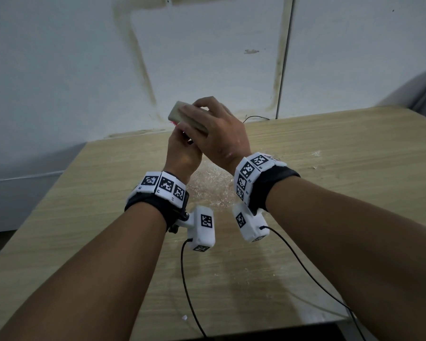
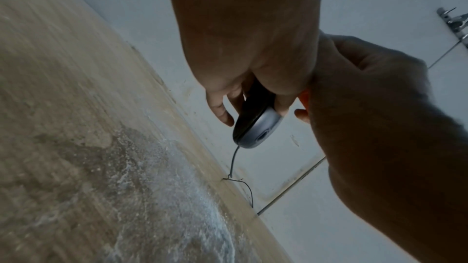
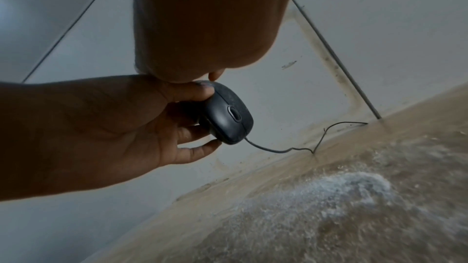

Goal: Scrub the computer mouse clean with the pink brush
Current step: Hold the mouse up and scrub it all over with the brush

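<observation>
My left hand (image 1: 182, 150) holds a dark grey wired computer mouse (image 3: 228, 115) up above the table, thumb on one side and fingers on the other. The mouse's silver underside (image 2: 258, 127) shows in the left wrist view; in the head view my hands hide nearly all of it. My right hand (image 1: 218, 130) grips the brush (image 1: 186, 115) by its beige block back and holds it against the mouse. A little of its pink bristles (image 1: 174, 123) shows at the left end. The mouse cable (image 3: 276, 150) hangs down to the table's back edge.
A wooden table (image 1: 330, 193) stands against a stained white wall (image 1: 207, 57). A wet, foamy patch (image 1: 212, 185) lies on the table under my hands. Small white specks (image 1: 316, 153) lie at the right. Black cords (image 1: 190, 291) from the wrist cameras trail over the near edge.
</observation>
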`<act>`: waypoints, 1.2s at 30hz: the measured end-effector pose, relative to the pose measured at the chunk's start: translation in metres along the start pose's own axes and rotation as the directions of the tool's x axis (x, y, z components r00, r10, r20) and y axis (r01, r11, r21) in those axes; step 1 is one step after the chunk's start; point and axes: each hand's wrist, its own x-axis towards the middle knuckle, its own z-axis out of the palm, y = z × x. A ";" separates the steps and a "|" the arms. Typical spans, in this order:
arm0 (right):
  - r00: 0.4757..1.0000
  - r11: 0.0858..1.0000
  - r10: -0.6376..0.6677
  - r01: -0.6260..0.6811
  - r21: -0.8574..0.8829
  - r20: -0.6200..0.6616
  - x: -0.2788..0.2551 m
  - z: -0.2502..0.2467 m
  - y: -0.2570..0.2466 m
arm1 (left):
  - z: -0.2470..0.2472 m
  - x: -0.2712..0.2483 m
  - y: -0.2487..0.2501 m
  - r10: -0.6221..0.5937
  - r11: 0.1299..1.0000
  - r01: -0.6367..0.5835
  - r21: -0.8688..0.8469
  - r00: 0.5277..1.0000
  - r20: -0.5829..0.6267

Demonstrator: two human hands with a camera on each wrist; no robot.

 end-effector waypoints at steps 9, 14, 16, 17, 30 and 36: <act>0.919 0.916 0.390 -0.393 0.083 0.049 0.010 0.000 0.012 | -0.005 0.001 -0.006 -0.051 0.998 0.052 0.042 0.999 -0.016; 0.990 0.984 0.136 -0.140 0.114 0.044 -0.001 0.001 0.005 | -0.004 0.008 0.004 -0.103 0.995 0.103 -0.012 0.995 -0.015; 0.988 0.983 0.146 -0.151 0.107 0.047 0.000 0.002 0.007 | -0.004 0.005 0.004 -0.124 0.991 0.123 -0.056 0.992 -0.014; 0.978 0.972 0.204 -0.208 0.108 0.048 0.002 0.003 0.009 | -0.004 0.002 0.003 -0.129 0.989 0.128 -0.071 0.992 -0.015; 0.985 0.974 0.170 -0.162 0.158 -0.040 0.004 -0.005 0.006 | -0.007 0.005 -0.002 -0.055 0.998 0.055 0.015 0.998 -0.027; 0.999 0.997 -0.013 0.016 0.077 -0.042 -0.006 -0.007 0.009 | -0.013 0.010 -0.010 -0.017 0.979 0.020 0.203 1.000 -0.019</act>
